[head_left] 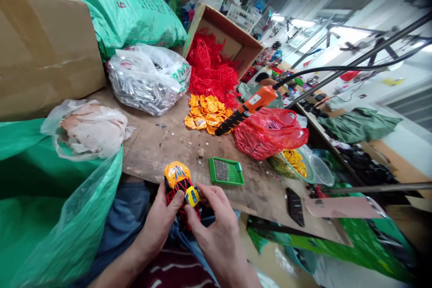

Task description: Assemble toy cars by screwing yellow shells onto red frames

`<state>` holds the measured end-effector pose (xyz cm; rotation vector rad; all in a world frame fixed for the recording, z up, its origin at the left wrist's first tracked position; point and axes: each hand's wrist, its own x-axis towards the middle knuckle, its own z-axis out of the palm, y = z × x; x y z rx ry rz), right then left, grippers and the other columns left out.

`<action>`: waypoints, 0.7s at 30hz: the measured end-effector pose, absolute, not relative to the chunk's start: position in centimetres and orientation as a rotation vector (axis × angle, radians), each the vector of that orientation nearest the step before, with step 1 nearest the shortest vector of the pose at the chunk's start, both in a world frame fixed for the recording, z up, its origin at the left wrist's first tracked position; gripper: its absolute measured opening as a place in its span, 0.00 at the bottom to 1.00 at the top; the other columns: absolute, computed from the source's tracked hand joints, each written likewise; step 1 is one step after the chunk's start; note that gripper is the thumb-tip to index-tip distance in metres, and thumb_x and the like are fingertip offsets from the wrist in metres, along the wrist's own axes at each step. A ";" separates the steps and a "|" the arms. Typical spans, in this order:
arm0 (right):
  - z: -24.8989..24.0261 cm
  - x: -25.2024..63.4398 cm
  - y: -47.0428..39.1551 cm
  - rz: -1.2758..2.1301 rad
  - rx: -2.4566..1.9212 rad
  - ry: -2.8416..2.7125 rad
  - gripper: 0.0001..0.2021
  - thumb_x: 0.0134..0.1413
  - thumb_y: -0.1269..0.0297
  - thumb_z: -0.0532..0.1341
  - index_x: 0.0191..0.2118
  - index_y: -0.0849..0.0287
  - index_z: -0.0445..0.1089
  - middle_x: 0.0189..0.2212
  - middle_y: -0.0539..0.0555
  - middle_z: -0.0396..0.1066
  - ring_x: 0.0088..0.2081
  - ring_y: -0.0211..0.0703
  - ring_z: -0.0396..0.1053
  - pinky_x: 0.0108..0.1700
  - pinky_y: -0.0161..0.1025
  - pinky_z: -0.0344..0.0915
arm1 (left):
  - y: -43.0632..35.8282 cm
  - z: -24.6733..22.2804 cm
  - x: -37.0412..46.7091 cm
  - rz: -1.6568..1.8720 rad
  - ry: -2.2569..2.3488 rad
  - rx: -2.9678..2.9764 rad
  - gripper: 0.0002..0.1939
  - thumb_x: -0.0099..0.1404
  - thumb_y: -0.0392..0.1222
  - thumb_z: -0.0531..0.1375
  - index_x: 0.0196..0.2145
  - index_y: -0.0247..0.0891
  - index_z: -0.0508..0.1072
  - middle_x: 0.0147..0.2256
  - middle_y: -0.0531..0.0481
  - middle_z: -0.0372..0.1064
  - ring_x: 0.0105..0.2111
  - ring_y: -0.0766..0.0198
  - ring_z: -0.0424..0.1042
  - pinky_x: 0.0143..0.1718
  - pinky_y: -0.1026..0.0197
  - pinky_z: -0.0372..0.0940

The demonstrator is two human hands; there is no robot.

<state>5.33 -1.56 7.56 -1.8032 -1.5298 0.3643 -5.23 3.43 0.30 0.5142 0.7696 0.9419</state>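
Over my lap, close to the table's front edge, my left hand (pixel 160 218) is wrapped round a toy car (pixel 177 173) with an orange hood and a red lattice frame. My right hand (pixel 219 218) pinches a small yellow and blue part (pixel 192 196) against the frame, fingers and thumb on either side of it. Whether that part is fastened cannot be seen. Just beyond my hands sits a green tray (pixel 238 181) partly filled with small grey screws. Farther back, an orange and black electric screwdriver (pixel 251 107) hangs on its cable near a heap of orange shells (pixel 206 110).
A wooden box (pixel 248 47) of red lattice frames lies tipped at the back. Bags of silvery parts (pixel 148 81) and wrapped pieces (pixel 94 128) stand left. Right are a red bag (pixel 270 132), a basket (pixel 308 166) and a phone (pixel 294 207). A person (pixel 275 54) is far off.
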 end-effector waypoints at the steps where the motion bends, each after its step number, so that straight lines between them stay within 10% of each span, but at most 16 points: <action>1: 7.6 5.2 -1.6 0.360 -1.808 -1.533 0.18 0.55 0.73 0.62 0.52 0.56 0.69 0.42 0.56 0.69 0.41 0.44 0.71 0.44 0.39 0.72 | 3.4 0.2 -5.3 0.926 0.772 0.524 0.27 0.60 0.52 0.65 0.54 0.40 0.66 0.51 0.41 0.74 0.52 0.49 0.72 0.57 0.48 0.63; 21: 8.7 4.3 -1.5 0.444 -2.019 -1.615 0.16 0.54 0.72 0.64 0.49 0.56 0.72 0.35 0.53 0.67 0.35 0.44 0.71 0.40 0.40 0.71 | 2.7 1.1 -5.8 0.882 0.750 0.371 0.28 0.61 0.52 0.64 0.55 0.41 0.64 0.50 0.43 0.75 0.49 0.52 0.74 0.51 0.54 0.68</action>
